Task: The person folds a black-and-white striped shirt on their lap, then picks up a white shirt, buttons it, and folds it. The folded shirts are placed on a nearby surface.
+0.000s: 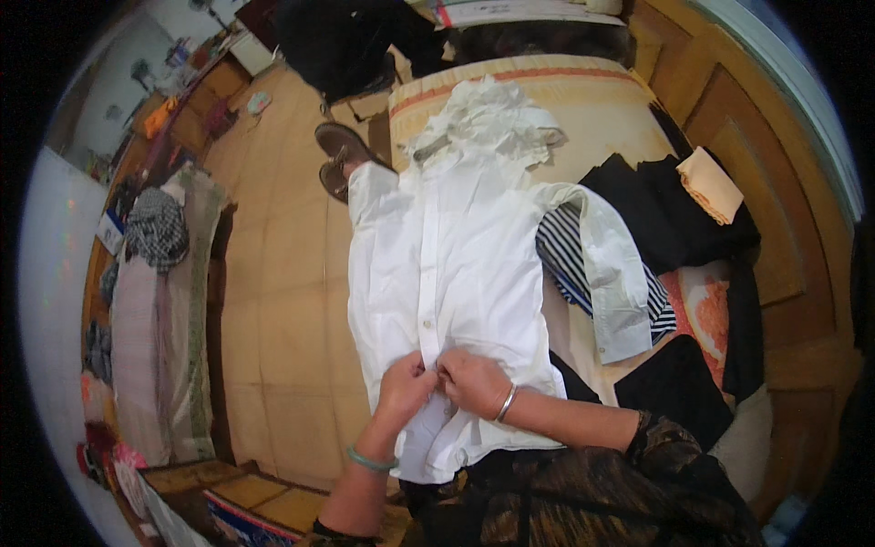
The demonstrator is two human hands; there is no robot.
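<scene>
A white long-sleeved button shirt [478, 253] lies front up before me, its collar end away from me and its hem near my body. Its right-hand sleeve bends outward over a striped cloth [564, 249]. My left hand [408, 386], with a green bangle at the wrist, pinches the button placket low on the shirt. Against it, my right hand [473, 383], with a silver bangle, pinches the same placket. The fingertips nearly meet there and hide the button or buttonhole between them. A crumpled off-white cloth [489, 116] lies at the collar end.
Folded black clothes [649, 205] and a folded peach cloth [711, 184] lie at the right, beside a wooden panelled door [759, 178]. Brown sandals [335, 181] are left of the shirt. A cloth-covered bench [147, 342] with a checked cloth [157, 229] stands at the far left.
</scene>
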